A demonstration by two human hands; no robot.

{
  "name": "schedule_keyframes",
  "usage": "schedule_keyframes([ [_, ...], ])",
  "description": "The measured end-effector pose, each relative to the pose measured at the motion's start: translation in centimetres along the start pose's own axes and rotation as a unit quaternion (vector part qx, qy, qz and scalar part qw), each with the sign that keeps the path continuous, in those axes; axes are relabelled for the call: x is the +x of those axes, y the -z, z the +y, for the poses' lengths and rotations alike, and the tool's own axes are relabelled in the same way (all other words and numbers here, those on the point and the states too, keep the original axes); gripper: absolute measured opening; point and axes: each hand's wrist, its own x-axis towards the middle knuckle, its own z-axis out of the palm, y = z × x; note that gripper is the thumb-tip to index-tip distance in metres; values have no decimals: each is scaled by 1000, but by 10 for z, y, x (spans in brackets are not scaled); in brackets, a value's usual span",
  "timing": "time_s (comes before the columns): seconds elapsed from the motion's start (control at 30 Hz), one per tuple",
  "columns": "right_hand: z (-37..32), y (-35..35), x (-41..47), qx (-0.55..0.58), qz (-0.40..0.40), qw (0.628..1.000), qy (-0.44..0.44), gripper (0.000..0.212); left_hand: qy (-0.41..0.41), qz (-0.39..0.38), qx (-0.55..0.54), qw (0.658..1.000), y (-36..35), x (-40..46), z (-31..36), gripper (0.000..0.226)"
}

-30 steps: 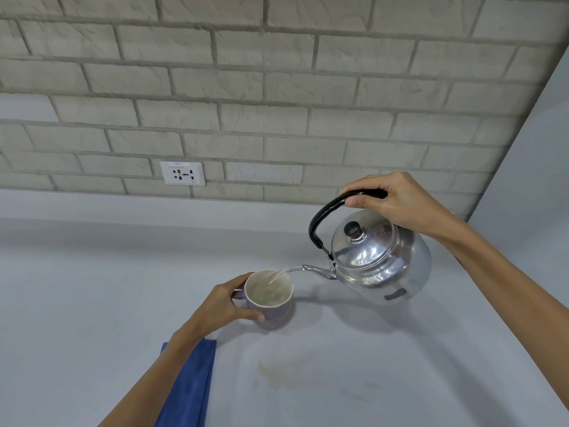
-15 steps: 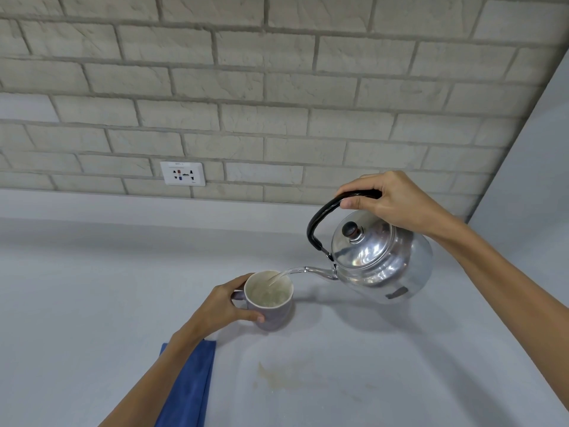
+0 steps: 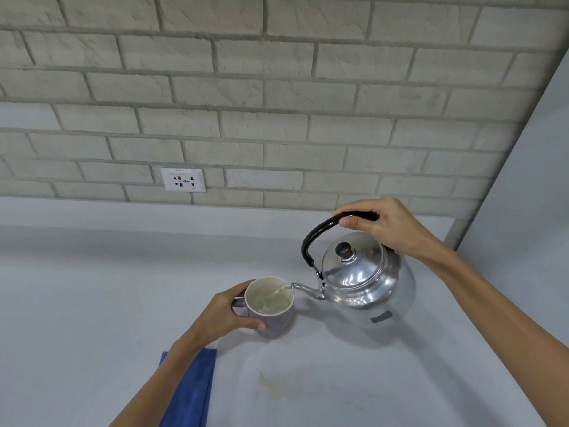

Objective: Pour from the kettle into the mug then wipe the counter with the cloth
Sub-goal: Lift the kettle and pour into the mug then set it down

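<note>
1. Steel kettle (image 3: 368, 283) hung tipped from the right hand (image 3: 389, 226), whose fingers were wrapped closed over the top of its black handle (image 3: 317, 234).
2. Below that grip and out to its left, the spout (image 3: 303, 289) reached the rim of the mug (image 3: 271, 306), and a thin stream ran from it into the liquid inside.
3. The left hand (image 3: 223, 314) was curled closed round the mug's left side, thumb on the near wall and fingers behind, with the mug's small handle against the palm.
4. The mug stood upright on the grey counter (image 3: 92, 303) within that grasp.
5. Nearer than the left grip, partly under the forearm, a blue cloth (image 3: 192, 389) lay flat on the counter, untouched by either hand.
6. Right of the cloth and nearer than the mug, a pale brownish stain (image 3: 277, 388) marked the counter.
7. Far beyond the left grip, a white socket (image 3: 183, 180) sat low in the brick wall (image 3: 277, 87).
</note>
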Motion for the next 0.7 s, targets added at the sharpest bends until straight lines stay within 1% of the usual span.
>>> schedule_keyframes([
  [0.1,8,1,-3,52,25,998,-8,20,1,-2,-1,1000,0,0,-1,82],
  [0.2,12,7,-4,115,60,992,-3,26,4,-6,2,1000,1,1,-3,84],
  [0.27,13,14,-1,146,87,985,-2,26,12,-16,5,1000,2,1,-4,88],
  [0.37,13,26,8,215,129,968,-9,24,24,-26,17,999,8,2,-1,101],
  [0.4,12,30,11,246,140,959,-8,25,20,-19,22,999,12,4,3,101],
  [0.5,7,43,20,334,173,926,0,23,-29,31,27,999,32,15,29,89],
  [0.6,4,54,27,387,208,898,7,20,-99,92,-6,991,49,34,76,71],
  [0.63,5,58,29,389,217,895,12,20,-126,112,-19,985,51,43,94,63],
  [0.7,6,60,32,374,221,900,19,22,-179,148,-32,972,53,56,130,51],
])
